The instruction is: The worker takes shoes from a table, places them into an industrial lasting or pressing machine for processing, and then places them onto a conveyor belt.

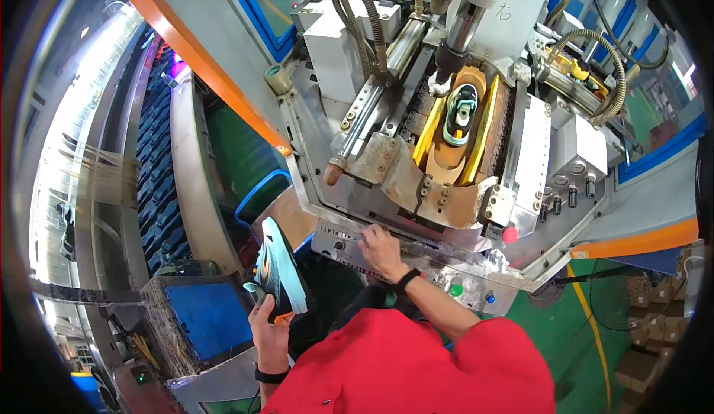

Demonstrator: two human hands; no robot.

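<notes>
In my left hand (269,332) is a sneaker (280,269) with a pale teal sole and a dark upper with orange patches. The hand grips it at its lower end, with the sole tipped up and facing right. My right hand (381,253) rests over the control panel (439,276) on the machine's front, fingers bent but apart, just right of a small black knob (339,245). Nothing shows in that hand. A second sneaker (461,114), black and mint green, sits inside the machine between two yellow side pads (428,133), beneath a metal ram (455,50).
Green (456,290), blue (490,298) and red (509,235) buttons sit right of my right hand. Orange frame bars (201,57) flank the machine. On the left runs a conveyor (160,169) beside a blue pad (206,317). Cardboard boxes (639,369) are stacked at right.
</notes>
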